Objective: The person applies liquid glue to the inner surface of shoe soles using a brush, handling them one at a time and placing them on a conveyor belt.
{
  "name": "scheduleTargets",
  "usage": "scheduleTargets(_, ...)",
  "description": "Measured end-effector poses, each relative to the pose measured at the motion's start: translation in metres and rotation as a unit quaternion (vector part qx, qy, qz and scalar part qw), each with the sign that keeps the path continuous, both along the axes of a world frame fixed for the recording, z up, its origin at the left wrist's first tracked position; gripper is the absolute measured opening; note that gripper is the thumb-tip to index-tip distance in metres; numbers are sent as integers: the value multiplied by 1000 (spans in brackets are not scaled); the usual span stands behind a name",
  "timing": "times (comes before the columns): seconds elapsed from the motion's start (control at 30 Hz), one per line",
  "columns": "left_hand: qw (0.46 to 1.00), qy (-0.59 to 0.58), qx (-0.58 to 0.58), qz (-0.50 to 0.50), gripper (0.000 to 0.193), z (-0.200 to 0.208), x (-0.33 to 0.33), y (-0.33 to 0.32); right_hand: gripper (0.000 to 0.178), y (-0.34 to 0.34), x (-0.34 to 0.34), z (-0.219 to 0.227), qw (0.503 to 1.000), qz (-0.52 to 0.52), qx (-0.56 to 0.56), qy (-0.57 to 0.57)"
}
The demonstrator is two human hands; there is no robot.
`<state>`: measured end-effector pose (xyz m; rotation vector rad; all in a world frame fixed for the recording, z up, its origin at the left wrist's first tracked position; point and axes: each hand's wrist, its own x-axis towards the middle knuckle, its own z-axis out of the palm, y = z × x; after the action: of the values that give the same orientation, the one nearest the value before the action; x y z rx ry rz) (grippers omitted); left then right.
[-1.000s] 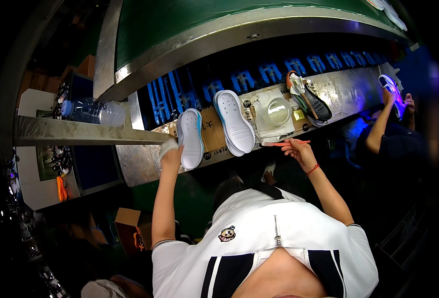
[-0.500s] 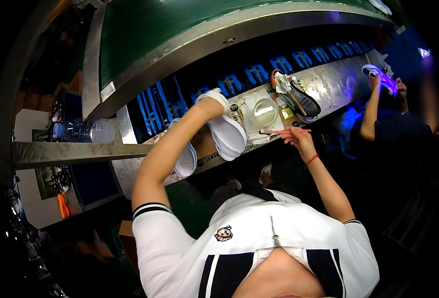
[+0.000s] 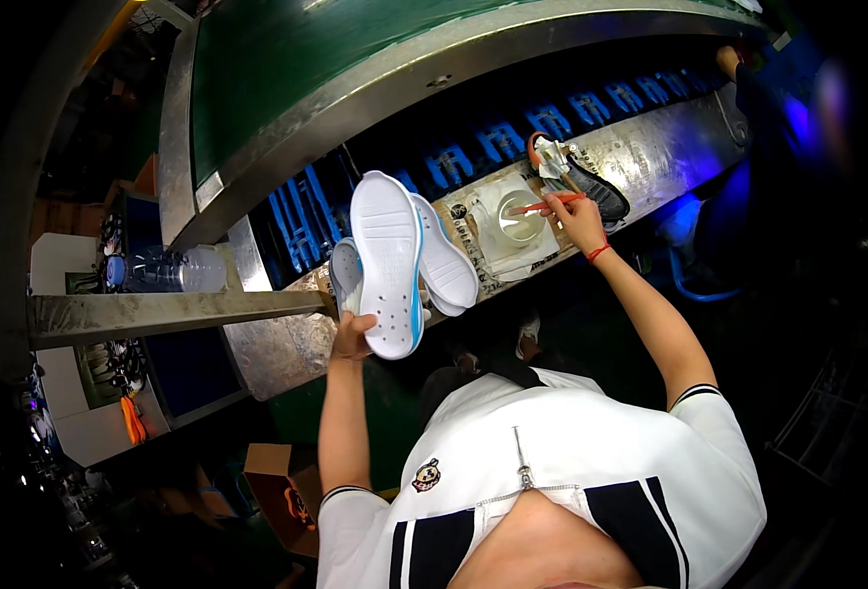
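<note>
My left hand (image 3: 353, 336) grips a white shoe sole (image 3: 387, 231) with a blue side edge by its near end, where small holes dot the surface. The sole is held up over the bench. Partly behind it lie more white soles (image 3: 449, 260) and another pale sole (image 3: 346, 273). Between the fingers of my right hand (image 3: 578, 221) is a thin red-handled brush (image 3: 550, 204). Its tip reaches over a round, pale dish (image 3: 522, 224), and I cannot tell whether it touches what is inside. The dish stands on a whitish, stained sheet (image 3: 501, 265).
A dark shoe (image 3: 606, 199) with orange parts lies right of the dish. Behind the metal bench (image 3: 665, 177) runs a row of blue racks (image 3: 498, 142). A metal bar (image 3: 179, 316) juts in from the left, near a plastic bottle (image 3: 198, 270). A co-worker's arm (image 3: 729, 64) reaches in at far right.
My left hand has come back toward me and now holds up a sole. My right hand has carried the brush up and left to the dish. The co-worker's brightly lit shoe has left view.
</note>
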<state>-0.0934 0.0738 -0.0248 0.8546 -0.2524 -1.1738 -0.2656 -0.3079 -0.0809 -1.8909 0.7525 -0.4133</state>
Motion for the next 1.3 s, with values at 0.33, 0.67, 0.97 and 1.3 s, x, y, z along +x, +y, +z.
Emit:
scheduleTargets(0.33, 968, 182, -29, 169, 46, -17, -54, -33, 30, -5, -1, 2, 999, 23, -15, 43)
scheduleTargets(0.67, 985, 59, 101, 128, 63, 7, -47, -71, 29, -25, -11, 3, 998, 19, 59, -2)
scheduleTargets(0.97, 991, 26, 103, 85, 60, 23, -59, -93, 27, 20, 4, 112, 959, 112, 210, -151)
scheduleTargets(1.3, 993, 37, 90, 59, 56, 18, -60, -96, 24, 40, 21, 132, 973, 191, 69, -113)
